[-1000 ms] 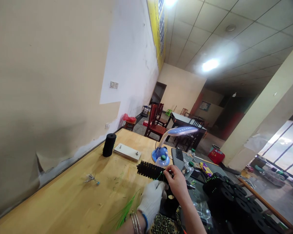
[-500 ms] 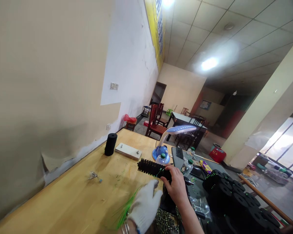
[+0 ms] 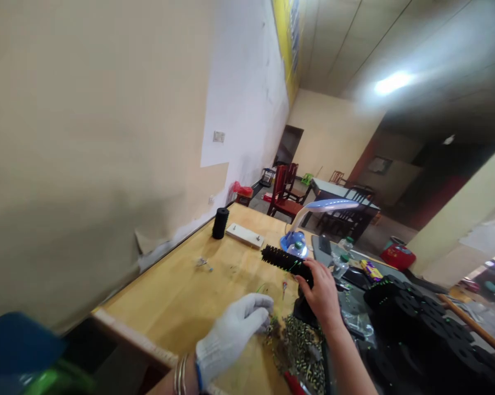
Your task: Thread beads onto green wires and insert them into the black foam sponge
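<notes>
My right hand (image 3: 322, 288), bare, is wrapped over the near end of a black bristled roller (image 3: 282, 259), which lies tilted with its far end pointing left. A bit of green strand shows on the roller near my fingertips. My left hand (image 3: 237, 332), in a white glove, is below and left of it, fingers curled and thumb drawn in; what they hold, if anything, is hidden. Just beyond its knuckles a thin green strand (image 3: 261, 288) shows. Beside its fingertips spreads a heap of small dark and pale bits (image 3: 303, 345).
A short black roller (image 3: 220, 223) stands upright behind a white plate with two bolts (image 3: 245, 235). A blue lamp (image 3: 293, 240) and bottles stand at the back. Black rollers (image 3: 420, 329) pile up at right. Red-handled tool (image 3: 293, 382) lies near the front edge.
The view has swung left, showing the table's front corner. My left hand has moved away from the roller, and the green strand bundle beside it is out of sight. My right hand keeps its grip.
</notes>
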`<state>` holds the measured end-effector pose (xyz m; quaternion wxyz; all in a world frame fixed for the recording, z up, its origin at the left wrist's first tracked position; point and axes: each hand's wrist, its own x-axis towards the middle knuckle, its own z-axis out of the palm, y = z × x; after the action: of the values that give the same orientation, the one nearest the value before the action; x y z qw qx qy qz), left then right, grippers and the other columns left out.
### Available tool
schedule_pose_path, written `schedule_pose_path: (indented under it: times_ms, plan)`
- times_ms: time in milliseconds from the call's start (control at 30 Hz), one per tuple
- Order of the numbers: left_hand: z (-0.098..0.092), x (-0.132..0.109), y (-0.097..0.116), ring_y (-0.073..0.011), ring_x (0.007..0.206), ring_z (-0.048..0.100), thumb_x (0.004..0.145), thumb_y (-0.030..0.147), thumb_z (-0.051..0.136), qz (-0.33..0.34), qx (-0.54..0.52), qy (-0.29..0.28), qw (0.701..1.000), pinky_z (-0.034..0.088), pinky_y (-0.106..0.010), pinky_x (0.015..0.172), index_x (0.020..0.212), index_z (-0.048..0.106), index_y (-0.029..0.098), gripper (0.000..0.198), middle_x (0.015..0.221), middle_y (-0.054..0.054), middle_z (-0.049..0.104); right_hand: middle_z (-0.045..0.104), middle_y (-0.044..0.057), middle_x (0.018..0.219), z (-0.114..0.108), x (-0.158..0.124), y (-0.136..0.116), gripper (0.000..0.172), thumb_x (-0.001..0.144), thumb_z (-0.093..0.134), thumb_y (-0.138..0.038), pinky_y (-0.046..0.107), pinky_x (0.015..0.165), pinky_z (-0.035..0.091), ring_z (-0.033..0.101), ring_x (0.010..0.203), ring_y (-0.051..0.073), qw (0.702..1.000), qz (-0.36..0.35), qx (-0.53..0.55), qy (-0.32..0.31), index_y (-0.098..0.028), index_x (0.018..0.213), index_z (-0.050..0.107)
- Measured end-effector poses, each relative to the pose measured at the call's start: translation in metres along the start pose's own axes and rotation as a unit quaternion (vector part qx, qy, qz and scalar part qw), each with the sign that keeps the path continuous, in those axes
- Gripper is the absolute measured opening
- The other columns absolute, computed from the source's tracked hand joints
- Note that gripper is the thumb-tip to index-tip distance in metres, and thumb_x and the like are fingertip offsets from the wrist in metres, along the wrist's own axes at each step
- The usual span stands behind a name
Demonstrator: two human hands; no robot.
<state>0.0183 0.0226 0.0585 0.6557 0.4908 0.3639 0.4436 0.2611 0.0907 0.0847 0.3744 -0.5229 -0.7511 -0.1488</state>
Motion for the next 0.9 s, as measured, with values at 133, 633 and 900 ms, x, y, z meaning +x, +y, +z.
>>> schedule_pose_path:
  times_ms: [133,633,900]
  plan:
    - [-0.045,-0.031,0.018,-0.0198,0.080,0.068,0.074,0.042,0.071,0.005,-0.053,0.070,0.996,0.055,-0.035,0.079,0.101,0.069,0.014,0.039,0.097,-0.010,0.073,0.070,0.011,0.102,-0.011,-0.043,-0.055,0.025,0.087,0.058,-0.038,0.042,0.090,0.047,0.061,0.098,0.027,0.996,0.049,0.069,0.038,-0.021,0.105,0.064]
    - [-0.140,-0.112,0.021,-0.0171,0.080,0.066,0.070,0.042,0.079,0.060,-0.167,0.292,0.940,0.055,-0.029,0.078,0.092,0.070,0.013,0.037,0.086,-0.007,0.072,0.075,0.007,0.092,0.164,-0.230,-0.225,0.057,0.053,0.089,-0.033,0.023,0.058,0.049,0.068,0.067,0.014,0.347,0.631,0.639,-0.268,-0.017,0.101,0.066]
    - [-0.145,-0.124,0.022,-0.0172,0.083,0.066,0.070,0.044,0.079,0.070,-0.161,0.303,0.937,0.055,-0.028,0.078,0.092,0.070,0.014,0.037,0.089,-0.006,0.071,0.075,0.003,0.083,0.188,-0.225,-0.231,0.023,0.064,0.084,-0.017,0.018,0.057,0.052,0.069,0.064,0.011,0.275,0.678,0.647,-0.215,-0.014,0.082,0.068]
